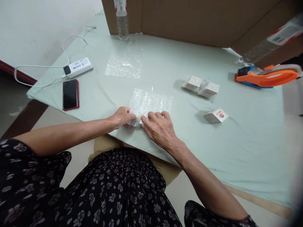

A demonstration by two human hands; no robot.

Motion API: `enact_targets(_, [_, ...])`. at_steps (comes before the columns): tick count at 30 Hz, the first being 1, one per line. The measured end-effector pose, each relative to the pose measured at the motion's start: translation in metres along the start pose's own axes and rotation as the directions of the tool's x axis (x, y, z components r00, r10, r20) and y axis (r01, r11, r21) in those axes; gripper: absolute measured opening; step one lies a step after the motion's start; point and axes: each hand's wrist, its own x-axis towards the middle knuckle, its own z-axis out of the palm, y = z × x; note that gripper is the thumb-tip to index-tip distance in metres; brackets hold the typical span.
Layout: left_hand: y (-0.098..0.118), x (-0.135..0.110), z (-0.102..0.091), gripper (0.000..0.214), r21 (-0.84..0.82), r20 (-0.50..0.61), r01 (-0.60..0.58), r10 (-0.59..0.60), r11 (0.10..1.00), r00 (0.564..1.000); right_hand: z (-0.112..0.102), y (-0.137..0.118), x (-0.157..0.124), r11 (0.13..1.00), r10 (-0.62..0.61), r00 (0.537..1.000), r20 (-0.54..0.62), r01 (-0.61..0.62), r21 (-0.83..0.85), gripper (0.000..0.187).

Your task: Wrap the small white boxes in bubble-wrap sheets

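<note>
A clear sheet of bubble wrap [151,101] lies near the table's front edge, its near side folded up under both hands. My left hand [121,117] is closed, thumb and fingers pinching the wrap's near left corner. Curled over the near right part is my right hand [159,127], its fingers pressing the wrap down. Between the hands a small whitish shape shows in the fold; what it is I cannot make out. Farther back lies a second bubble wrap sheet [124,64], flat.
Right of the hands are a small white box [216,115] and two wrapped boxes [201,86]. An orange tape dispenser [265,77] lies at far right. Phone [70,94] and power bank [78,67] with its cable are left. Bottles [122,23] [272,42] stand by the cardboard [184,22].
</note>
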Motion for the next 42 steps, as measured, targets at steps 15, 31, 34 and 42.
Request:
enact_targets(15, [0.006,0.006,0.013,0.026,0.050,-0.045,-0.078,0.080,0.996,0.996,-0.003,-0.002,0.003,1.000,0.005,0.999,0.042,-0.005,0.007,0.020])
enact_targets(31, [0.007,-0.015,0.015,0.008,-0.254,0.106,-0.190,0.222,0.948,0.969,-0.004,0.000,0.000,0.999,0.018,0.998,0.053,-0.020,0.039,0.016])
enact_targets(34, [0.003,-0.017,0.010,0.012,-0.104,0.190,-0.317,0.332,0.943,0.924,-0.004,0.001,-0.005,0.997,0.024,0.999,0.040,-0.027,0.073,0.017])
enact_targets(42, [-0.023,-0.006,0.023,0.023,0.593,0.256,-0.754,0.822,0.282,0.509,-0.003,0.002,-0.016,0.972,0.093,0.996,0.001,-0.091,0.214,0.024])
